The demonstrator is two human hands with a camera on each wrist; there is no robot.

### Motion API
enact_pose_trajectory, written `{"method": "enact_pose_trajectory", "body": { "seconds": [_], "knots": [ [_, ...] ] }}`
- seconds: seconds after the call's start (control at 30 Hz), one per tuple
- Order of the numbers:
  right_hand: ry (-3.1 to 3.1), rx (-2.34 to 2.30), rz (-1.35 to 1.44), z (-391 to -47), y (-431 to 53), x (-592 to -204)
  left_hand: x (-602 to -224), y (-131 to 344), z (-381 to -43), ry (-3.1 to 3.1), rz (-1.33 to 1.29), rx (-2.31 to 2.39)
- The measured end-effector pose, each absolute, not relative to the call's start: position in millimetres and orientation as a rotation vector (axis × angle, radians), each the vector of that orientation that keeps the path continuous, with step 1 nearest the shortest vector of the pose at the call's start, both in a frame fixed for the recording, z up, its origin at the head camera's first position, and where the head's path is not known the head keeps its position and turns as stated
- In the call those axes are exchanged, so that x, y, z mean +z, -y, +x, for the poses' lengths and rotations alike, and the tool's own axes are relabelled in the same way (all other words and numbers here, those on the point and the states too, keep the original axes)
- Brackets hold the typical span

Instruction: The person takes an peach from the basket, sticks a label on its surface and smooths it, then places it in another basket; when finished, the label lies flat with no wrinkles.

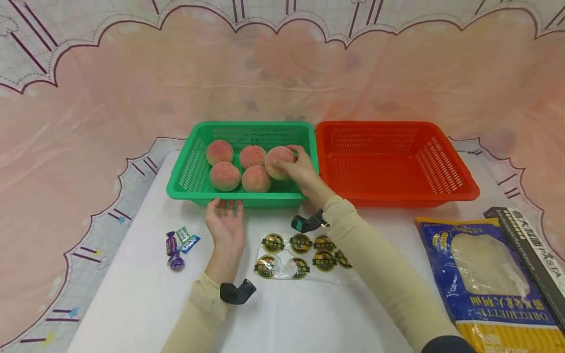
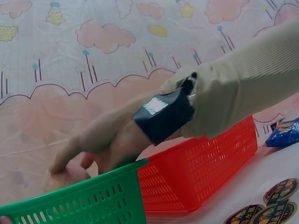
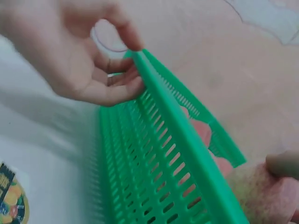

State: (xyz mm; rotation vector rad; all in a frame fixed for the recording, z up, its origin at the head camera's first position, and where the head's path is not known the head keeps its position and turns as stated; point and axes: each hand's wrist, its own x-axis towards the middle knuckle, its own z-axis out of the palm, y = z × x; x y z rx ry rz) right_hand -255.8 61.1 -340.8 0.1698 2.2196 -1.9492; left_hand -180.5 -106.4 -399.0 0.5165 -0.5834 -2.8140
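Observation:
My right hand [image 1: 304,171] grips a peach [image 1: 279,162] between thumb and fingers at the right end of the green basket [image 1: 240,196]. Several more peaches [image 1: 225,176] sit in that basket to the left of it. At the basket's front rim is my left hand [image 1: 226,225], palm turned up. The right wrist view shows the left hand [image 3: 88,56] with its thumb at the rim and its fingers curled against the outer wall. The held peach [image 3: 261,193] appears beside the rim there, partly cut off by the frame.
A red basket [image 1: 375,202] stands right beside the green one. Wrapped candies [image 1: 176,247] lie at the left, and a sheet of round stickers [image 1: 282,255] lies in front. At the right are a blue pasta bag [image 1: 481,269] and a dark pasta box [image 1: 529,260].

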Motion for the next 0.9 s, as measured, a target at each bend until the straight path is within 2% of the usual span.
{"method": "enact_pose_trajectory", "body": {
  "seconds": [0.23,0.67,0.9],
  "knots": [
    [-2.297,-1.929,-0.032,-236.3,-75.8,-337.7,-398.8,107.0,-181.1,0.643,0.543,-2.772],
    [-2.296,-2.047,-0.192,-189.5,-113.0,-340.2,-397.6,106.2,-180.8,0.711,0.518,-2.733],
    [-2.325,-2.025,-0.365,-157.4,-129.0,-332.9,-398.2,105.7,-180.8,0.71,0.522,-2.727]
  ]
}}
